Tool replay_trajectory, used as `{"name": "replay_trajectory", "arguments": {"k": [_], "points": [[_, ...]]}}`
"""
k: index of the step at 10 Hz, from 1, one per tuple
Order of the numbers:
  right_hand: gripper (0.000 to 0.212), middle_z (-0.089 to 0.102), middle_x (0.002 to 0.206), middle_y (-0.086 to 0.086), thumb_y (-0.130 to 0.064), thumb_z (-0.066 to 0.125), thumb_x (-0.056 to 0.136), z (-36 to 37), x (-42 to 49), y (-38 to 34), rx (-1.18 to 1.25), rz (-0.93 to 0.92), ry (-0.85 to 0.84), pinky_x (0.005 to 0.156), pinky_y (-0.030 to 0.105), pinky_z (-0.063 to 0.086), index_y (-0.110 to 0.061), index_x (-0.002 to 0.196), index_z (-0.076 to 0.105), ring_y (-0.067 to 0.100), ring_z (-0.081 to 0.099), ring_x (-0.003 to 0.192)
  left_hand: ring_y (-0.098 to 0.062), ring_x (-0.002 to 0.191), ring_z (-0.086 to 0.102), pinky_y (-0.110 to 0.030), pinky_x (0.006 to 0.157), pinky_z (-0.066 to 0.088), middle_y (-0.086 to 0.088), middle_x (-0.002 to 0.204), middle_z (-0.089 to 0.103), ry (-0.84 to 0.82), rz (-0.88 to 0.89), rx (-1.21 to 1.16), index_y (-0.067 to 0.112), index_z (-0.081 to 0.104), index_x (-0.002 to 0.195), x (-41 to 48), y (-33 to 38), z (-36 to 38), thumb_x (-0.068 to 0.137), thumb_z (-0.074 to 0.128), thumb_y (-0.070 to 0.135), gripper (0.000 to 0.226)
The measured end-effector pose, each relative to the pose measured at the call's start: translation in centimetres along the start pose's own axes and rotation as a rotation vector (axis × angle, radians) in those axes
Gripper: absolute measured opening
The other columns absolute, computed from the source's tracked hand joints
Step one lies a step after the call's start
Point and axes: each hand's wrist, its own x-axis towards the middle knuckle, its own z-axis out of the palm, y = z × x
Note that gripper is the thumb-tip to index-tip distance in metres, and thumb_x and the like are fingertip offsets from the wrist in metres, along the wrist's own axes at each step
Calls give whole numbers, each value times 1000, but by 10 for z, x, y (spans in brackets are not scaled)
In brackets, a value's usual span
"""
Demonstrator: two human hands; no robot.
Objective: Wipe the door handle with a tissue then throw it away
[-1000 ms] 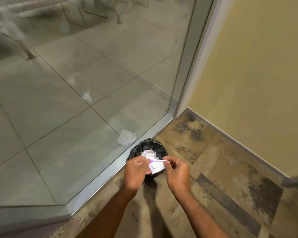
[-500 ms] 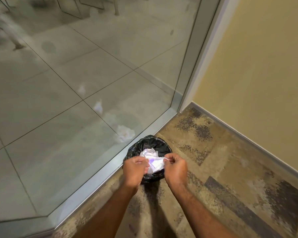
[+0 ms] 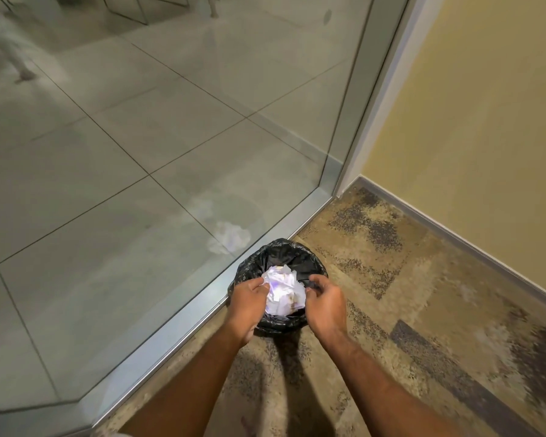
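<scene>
We see a glass wall (image 3: 171, 121) in a metal frame (image 3: 202, 313) meeting a yellow wall (image 3: 486, 121) at the corner, grey floor tiles (image 3: 76, 171) beyond the glass, and mottled brown carpet (image 3: 423, 294) with a grey baseboard (image 3: 454, 238)

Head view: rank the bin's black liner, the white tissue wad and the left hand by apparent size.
1. black liner
2. white tissue wad and left hand: look alike, and the hand is nearer the camera, so unranked.
</scene>
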Motion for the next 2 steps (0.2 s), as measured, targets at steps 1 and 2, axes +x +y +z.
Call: {"name": "replay_trajectory", "arguments": {"k": [1, 2], "points": [[32, 75, 116, 7, -7, 59, 99, -5, -9, -13, 17, -31, 4, 87, 32, 58, -9, 131, 65, 17, 68, 92, -23, 125, 66, -47, 114, 51, -7, 141, 67, -10, 56, 46, 7, 60, 144, -15, 10, 1, 104, 58, 20, 41], [28, 76, 112, 6, -9, 59, 99, -17, -24, -32, 20, -84, 28, 87, 38, 60, -11, 126, 68, 20, 71, 96, -20, 126, 65, -46, 112, 52, -5, 141, 67, 22, 132, 101, 9, 60, 143, -33, 27, 4, 105, 56, 21, 40]]}}
